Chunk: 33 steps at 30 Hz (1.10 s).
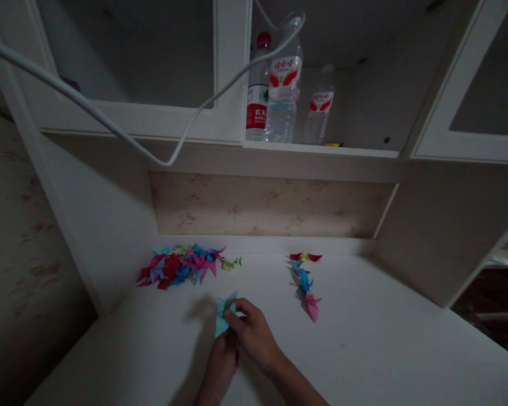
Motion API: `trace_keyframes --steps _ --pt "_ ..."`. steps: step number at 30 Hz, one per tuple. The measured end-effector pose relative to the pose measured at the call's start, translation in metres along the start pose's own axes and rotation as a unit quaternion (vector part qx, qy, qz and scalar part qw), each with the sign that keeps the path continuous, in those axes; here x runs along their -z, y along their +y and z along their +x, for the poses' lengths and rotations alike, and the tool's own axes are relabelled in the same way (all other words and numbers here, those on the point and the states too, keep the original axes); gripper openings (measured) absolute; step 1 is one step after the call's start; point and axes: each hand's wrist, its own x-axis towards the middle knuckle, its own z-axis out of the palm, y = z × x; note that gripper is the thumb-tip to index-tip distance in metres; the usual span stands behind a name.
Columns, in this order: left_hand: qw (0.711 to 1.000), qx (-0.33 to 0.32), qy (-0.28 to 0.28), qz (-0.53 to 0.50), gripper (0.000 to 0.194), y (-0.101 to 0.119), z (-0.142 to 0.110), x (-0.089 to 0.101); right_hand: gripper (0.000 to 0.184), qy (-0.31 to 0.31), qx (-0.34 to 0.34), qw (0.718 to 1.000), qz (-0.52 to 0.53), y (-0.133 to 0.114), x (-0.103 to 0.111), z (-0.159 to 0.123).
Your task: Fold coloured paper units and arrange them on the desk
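Note:
A light turquoise origami crane [220, 322] is held up over the white desk, its pointed wings partly covered by fingers. My right hand [256, 332] pinches it from the right between thumb and fingertips. From below, my left hand [223, 358] has its fingers closed at the crane's lower end; some of them are hidden behind my right hand. Beyond my hands to the left lies a heap of coloured paper cranes [182, 265]. Farther right, several more form a line, with a pink paper crane [312, 305] closest to me.
The white desk [364, 349] is bounded by side panels. Above it, an open shelf [359, 151] holds a red-capped bottle [257, 107], a large clear bottle [283, 96] and a smaller bottle [319, 110]. A white cable [122, 135] hangs across the upper left.

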Motion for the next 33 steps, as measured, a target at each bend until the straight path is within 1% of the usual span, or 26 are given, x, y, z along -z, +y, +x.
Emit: trace_keyframes --steps 2,3,4,6,8,10,13,15,18,21,23,25,27,28,30,33 --pt "0.999 -0.021 0.037 0.001 0.029 0.001 -0.006 0.001 0.027 0.026 -0.023 0.999 0.038 0.006 0.031 -0.017" --pt "0.998 -0.030 0.048 0.000 0.030 0.002 -0.009 0.000 0.030 0.035 -0.038 0.997 0.050 0.010 0.044 -0.024" --pt "0.998 -0.035 0.046 0.000 0.033 0.003 -0.012 0.000 0.033 0.043 -0.051 0.996 0.058 0.015 0.057 -0.031" --pt "0.999 -0.027 0.016 0.010 0.039 0.004 -0.017 -0.004 0.037 0.050 -0.065 0.994 0.066 0.027 0.077 -0.042" --pt "0.999 -0.012 -0.020 0.040 0.045 0.005 -0.021 -0.008 0.039 0.039 -0.070 0.993 0.084 0.039 0.088 -0.050" --pt "0.996 -0.011 -0.054 0.073 0.047 0.005 -0.024 -0.012 0.039 0.024 -0.070 0.991 0.115 0.053 0.091 -0.054" --pt "0.990 -0.012 -0.092 0.106 0.046 0.005 -0.025 -0.013 0.037 0.008 -0.076 0.985 0.157 0.070 0.086 -0.057" --pt "0.989 -0.004 -0.089 0.116 0.045 0.005 -0.024 -0.011 0.037 -0.003 -0.078 0.984 0.157 0.078 0.081 -0.057" --pt "0.990 -0.005 -0.064 0.126 0.043 0.003 -0.022 -0.008 0.035 -0.005 -0.072 0.988 0.136 0.084 0.079 -0.057" --pt "0.989 -0.013 -0.060 0.134 0.042 0.001 -0.021 -0.007 0.032 -0.006 -0.065 0.992 0.108 0.082 0.081 -0.059" --pt "0.986 -0.020 -0.074 0.145 0.042 0.000 -0.020 -0.006 0.028 -0.016 -0.056 0.997 0.054 0.074 0.083 -0.064" --pt "0.981 -0.031 -0.090 0.166 0.037 0.001 -0.020 -0.006 0.022 -0.027 -0.013 0.999 -0.031 0.060 0.087 -0.070" --pt "0.977 -0.039 -0.101 0.183 0.035 0.002 -0.021 -0.006 0.019 -0.028 0.040 0.993 -0.107 0.042 0.098 -0.075" --pt "0.976 -0.037 -0.102 0.187 0.037 0.002 -0.021 -0.006 0.019 -0.020 0.051 0.990 -0.131 0.034 0.106 -0.076" --pt "0.979 -0.025 -0.087 0.183 0.043 0.002 -0.022 -0.007 0.022 0.017 0.043 0.987 -0.151 0.021 0.132 -0.075" --pt "0.983 -0.002 -0.053 0.174 0.051 0.001 -0.023 -0.009 0.028 0.104 -0.001 0.983 -0.152 0.017 0.190 -0.064"
